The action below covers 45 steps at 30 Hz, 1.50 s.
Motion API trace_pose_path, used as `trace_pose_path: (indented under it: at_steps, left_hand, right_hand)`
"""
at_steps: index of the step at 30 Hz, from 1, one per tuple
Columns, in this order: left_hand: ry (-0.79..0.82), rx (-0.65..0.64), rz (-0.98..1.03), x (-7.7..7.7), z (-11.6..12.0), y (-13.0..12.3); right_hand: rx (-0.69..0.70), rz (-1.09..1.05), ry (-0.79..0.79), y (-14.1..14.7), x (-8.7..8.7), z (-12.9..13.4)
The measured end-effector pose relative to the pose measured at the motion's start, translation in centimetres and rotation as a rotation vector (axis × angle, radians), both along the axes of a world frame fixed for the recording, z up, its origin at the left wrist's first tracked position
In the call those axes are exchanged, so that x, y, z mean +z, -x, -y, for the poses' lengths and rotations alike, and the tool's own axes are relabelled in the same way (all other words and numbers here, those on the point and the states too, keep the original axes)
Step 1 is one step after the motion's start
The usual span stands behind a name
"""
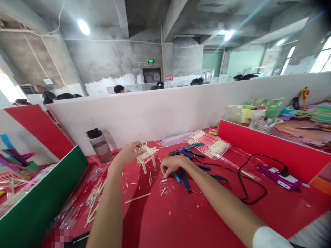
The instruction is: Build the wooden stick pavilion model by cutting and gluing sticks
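Note:
A small stool-like frame of pale wooden sticks (147,159) stands on the red tabletop. My left hand (132,151) is at its upper left, fingers curled around the top sticks. To the right of the frame, my right hand (169,166) is low over the table with its fingers pinched together. Whatever lies between those fingertips is hidden or too small to name. Blue-handled pliers (185,181) and a bright blue tool (176,176) lie beside and partly under that hand. Short cut stick pieces (162,191) and one longer stick (137,198) are scattered in front.
A dark-lidded water bottle (99,146) stands at back left. Loose sticks and plastic wrap (97,196) lie along the green divider (51,193). Packaged sticks (209,143) lie at the back. A black cord runs to a purple power strip (279,176) near the red divider (269,148).

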State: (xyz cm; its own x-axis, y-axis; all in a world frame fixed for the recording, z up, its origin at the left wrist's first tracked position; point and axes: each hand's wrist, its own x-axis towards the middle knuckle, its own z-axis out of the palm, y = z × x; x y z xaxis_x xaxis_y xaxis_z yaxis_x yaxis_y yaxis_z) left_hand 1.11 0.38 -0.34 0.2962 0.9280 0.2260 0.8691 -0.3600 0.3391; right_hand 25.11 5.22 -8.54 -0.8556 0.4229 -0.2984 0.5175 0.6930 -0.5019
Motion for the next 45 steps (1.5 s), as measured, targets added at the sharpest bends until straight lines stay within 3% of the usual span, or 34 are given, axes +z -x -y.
trace_pose_path:
  at_steps: [4,8,15,17,21,26,30,33,37,40,45]
  left_hand:
    - [-0.003,-0.009,-0.009,0.0,-0.1,0.0]
    - [-0.004,-0.018,-0.001,-0.1,-0.2,0.1]
    - [-0.012,-0.023,-0.027,-0.1,-0.2,0.2]
    - [-0.017,-0.036,-0.027,-0.1,-0.2,0.2]
    - [-0.018,-0.029,-0.032,0.0,0.0,0.0]
    - [-0.027,-0.005,0.008,0.5,0.4,0.0]
    - [-0.191,0.012,0.044,2.1,1.3,-0.5]
    - [-0.233,-0.078,0.103,3.7,2.8,-1.6]
    - [0.007,-0.323,0.158,5.0,4.6,-3.7]
    - [0.106,-0.424,0.153,5.0,4.9,-5.0]
    - [0.113,-0.438,0.169,4.1,4.3,-5.9]
  right_hand:
    - [-0.004,0.002,-0.002,-0.4,0.5,0.1]
    - [-0.005,-0.053,0.093,-1.0,1.4,0.3]
    - [0.134,-0.198,0.157,-1.4,3.9,1.4]
    - [0.164,-0.282,0.252,-1.6,4.8,2.1]
    - [0.083,-0.512,0.444,-2.3,6.5,3.3]
    - [0.024,-0.67,0.502,-3.0,7.4,3.6]
    - [-0.015,-0.685,0.54,-3.2,7.3,3.6]
    - [-0.043,-0.704,0.582,-3.1,7.1,3.5]
    - [-0.035,-0.753,0.582,-3.1,6.8,3.1]
    - [-0.022,-0.792,0.578,-3.0,6.6,2.9]
    - [-0.046,-0.862,0.584,-2.8,6.4,2.7]
